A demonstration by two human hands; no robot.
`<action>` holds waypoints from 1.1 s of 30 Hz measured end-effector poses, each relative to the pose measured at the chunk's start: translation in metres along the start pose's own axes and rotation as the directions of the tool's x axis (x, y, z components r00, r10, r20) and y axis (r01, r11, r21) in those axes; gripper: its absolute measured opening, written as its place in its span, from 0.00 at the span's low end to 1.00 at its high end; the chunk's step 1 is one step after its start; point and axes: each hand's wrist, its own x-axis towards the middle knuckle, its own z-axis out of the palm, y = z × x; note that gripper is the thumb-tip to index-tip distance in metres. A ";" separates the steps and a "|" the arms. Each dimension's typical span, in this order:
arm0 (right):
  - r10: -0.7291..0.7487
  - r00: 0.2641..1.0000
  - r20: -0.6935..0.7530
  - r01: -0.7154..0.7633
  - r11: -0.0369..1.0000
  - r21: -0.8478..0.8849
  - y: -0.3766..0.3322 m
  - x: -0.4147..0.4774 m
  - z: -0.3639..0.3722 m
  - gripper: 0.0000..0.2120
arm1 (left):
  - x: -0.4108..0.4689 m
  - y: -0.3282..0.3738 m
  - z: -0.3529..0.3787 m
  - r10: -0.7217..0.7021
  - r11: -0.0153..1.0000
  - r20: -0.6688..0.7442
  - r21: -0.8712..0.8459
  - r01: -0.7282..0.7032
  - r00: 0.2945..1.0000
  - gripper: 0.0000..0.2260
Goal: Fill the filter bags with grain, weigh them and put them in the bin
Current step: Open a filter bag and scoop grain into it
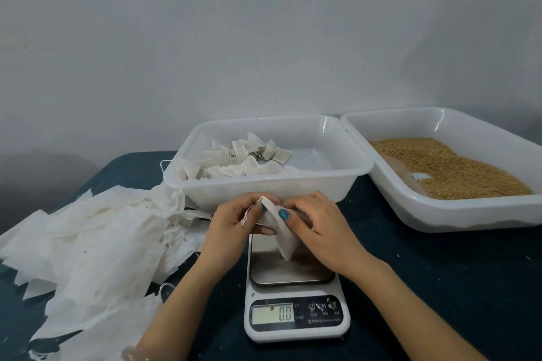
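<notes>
on the dark blue surface (440, 287), at the right, stands a wide white tray (469, 214) of grain (457, 167). in the middle, just beside it, is the white bin (264, 187), with filled bags (243, 161) in its left half. on the left spreads a loose pile of empty bags (96, 237). nearest to the person is the scale (296, 316); its plate is bare and the display shows 0.0.

the left hand (231, 223) and the right hand (319, 226) meet above the scale plate, and between them hangs one filter bag (283, 233), flat and apparently empty. the step in hand seems to be opening it. to do it well, i think the two layers at the mouth should be rubbed apart gently and kept wide before the grain goes in, so nothing spills.

each grip is pressed together, not spread: the left pinches the upper edge between thumb and curled fingers, the right pinches it from the other side, thumb on the front. whether the mouth is parted i cannot tell; the fingers cover it.
</notes>
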 end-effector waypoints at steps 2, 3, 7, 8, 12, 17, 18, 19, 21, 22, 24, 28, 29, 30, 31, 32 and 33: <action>0.030 0.999 -0.019 -0.030 1.000 0.010 0.005 -0.003 0.003 0.20 | 0.000 -0.003 0.001 0.009 0.997 0.002 0.072 -0.009 1.000 0.11; 0.039 0.999 -0.017 -0.039 0.999 -0.001 0.007 -0.004 0.004 0.20 | -0.001 -0.006 0.001 0.021 0.989 -0.001 0.143 -0.021 1.000 0.10; 0.079 0.997 -0.016 -0.079 0.997 -0.005 0.016 -0.005 0.003 0.11 | -0.002 -0.012 -0.005 0.012 0.961 -0.066 0.277 0.007 0.998 0.10; 0.091 0.996 -0.017 -0.091 0.996 0.002 0.017 -0.005 0.002 0.10 | -0.002 -0.012 -0.007 -0.012 0.971 -0.079 0.237 0.030 0.997 0.10; 0.142 0.987 -0.079 -0.139 0.989 0.051 0.018 -0.006 0.000 0.11 | -0.001 -0.014 -0.012 -0.013 0.989 -0.150 0.147 0.035 0.989 0.15; 0.188 0.959 -0.213 -0.176 0.982 0.073 0.018 -0.008 -0.001 0.10 | -0.001 -0.015 -0.013 0.013 0.986 -0.251 0.163 0.029 0.968 0.16; 0.197 0.953 -0.229 -0.183 0.980 0.077 0.018 -0.008 -0.002 0.10 | -0.001 -0.015 -0.014 0.023 0.985 -0.276 0.169 0.025 0.961 0.16; 0.205 0.948 -0.241 -0.193 0.978 0.075 0.018 -0.009 -0.002 0.11 | 0.000 -0.015 -0.015 0.033 0.985 -0.298 0.173 0.020 0.954 0.16; 0.219 0.941 -0.260 -0.213 0.976 0.050 0.017 -0.010 -0.002 0.13 | 0.001 -0.015 -0.016 0.037 0.986 -0.322 0.167 0.018 0.946 0.16; 0.225 0.937 -0.266 -0.224 0.974 0.034 0.017 -0.010 -0.001 0.14 | 0.002 -0.015 -0.016 0.030 0.987 -0.325 0.158 0.023 0.945 0.16; 0.233 0.933 -0.273 -0.240 0.971 0.009 0.017 -0.010 0.000 0.14 | 0.003 -0.015 -0.017 0.023 0.988 -0.322 0.153 0.028 0.946 0.16; 0.228 0.935 -0.271 -0.243 0.970 -0.022 0.018 -0.011 0.000 0.13 | 0.002 -0.015 -0.016 0.032 0.984 -0.312 0.177 0.025 0.949 0.15; 0.227 0.935 -0.272 -0.244 0.969 -0.028 0.018 -0.012 0.000 0.13 | 0.002 -0.014 -0.015 0.033 0.983 -0.313 0.183 0.026 0.949 0.15; 0.228 0.934 -0.275 -0.246 0.969 -0.034 0.018 -0.012 -0.001 0.13 | 0.002 -0.014 -0.015 0.034 0.982 -0.314 0.188 0.027 0.949 0.15; 0.229 0.933 -0.277 -0.250 0.968 -0.040 0.018 -0.012 -0.001 0.13 | 0.002 -0.014 -0.015 0.035 0.981 -0.316 0.192 0.028 0.948 0.15; 0.231 0.933 -0.276 -0.253 0.966 -0.046 0.018 -0.012 -0.001 0.13 | 0.002 -0.014 -0.016 0.035 0.981 -0.317 0.193 0.028 0.948 0.15; 0.234 0.933 -0.274 -0.257 0.965 -0.050 0.018 -0.012 0.000 0.13 | 0.002 -0.014 -0.016 0.035 0.981 -0.318 0.194 0.029 0.947 0.15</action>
